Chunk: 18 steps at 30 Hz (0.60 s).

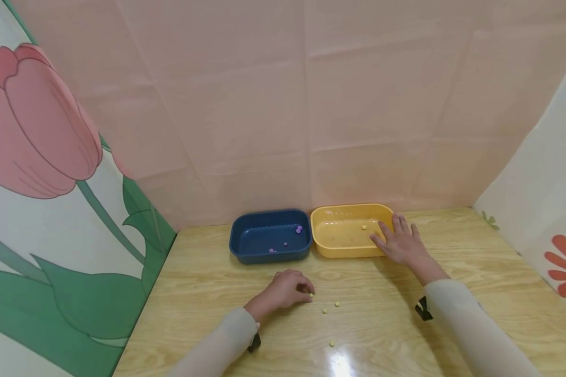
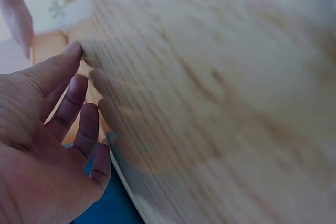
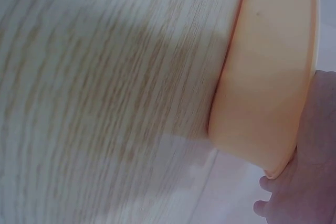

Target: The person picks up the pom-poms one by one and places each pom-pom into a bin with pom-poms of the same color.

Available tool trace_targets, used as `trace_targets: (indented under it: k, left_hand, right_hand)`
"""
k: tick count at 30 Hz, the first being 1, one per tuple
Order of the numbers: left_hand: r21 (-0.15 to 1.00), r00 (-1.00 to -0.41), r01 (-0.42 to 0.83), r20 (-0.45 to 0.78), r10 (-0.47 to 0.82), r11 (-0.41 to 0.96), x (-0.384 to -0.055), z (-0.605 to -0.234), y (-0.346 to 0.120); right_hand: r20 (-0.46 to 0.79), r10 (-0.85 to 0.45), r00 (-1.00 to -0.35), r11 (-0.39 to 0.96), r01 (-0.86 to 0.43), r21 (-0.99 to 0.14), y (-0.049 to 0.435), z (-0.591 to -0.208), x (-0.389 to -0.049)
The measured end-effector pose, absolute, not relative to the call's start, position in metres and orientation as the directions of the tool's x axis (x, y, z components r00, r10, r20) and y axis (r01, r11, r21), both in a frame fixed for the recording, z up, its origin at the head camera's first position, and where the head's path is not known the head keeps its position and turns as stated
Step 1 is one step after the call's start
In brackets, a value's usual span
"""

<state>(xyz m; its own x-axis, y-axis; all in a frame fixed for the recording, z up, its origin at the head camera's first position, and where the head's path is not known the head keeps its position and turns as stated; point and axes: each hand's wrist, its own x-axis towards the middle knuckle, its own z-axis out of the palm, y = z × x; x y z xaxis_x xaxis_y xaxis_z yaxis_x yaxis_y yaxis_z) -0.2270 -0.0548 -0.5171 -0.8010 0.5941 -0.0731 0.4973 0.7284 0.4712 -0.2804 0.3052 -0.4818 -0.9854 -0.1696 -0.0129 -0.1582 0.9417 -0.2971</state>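
Yellow bead: pinched low over wood-grain tabletop between bent thumb and forefinger of left hand, probably tips-only because so small. With right hand splayed wide at right end of yellow tray, apparently holds nothing, perhaps steadying; cannot tell whether touching.

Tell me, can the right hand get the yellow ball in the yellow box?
Probably yes. The right hand is at the right end of the yellow box and seems to hold nothing. The box is open on top, so nothing appears to block the yellow ball.
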Motion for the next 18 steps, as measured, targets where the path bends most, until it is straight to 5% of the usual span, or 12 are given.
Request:
trace_targets:
  k: [18]
  left_hand:
    - [0.523, -0.816, 0.471, -0.048, 0.577, 0.710, -0.2261, -0.5118, -0.0475]
  right_hand:
    - [-0.005, -0.170, -0.985, 0.949, -0.162, -0.271, 0.3041, -0.4797, -0.2785]
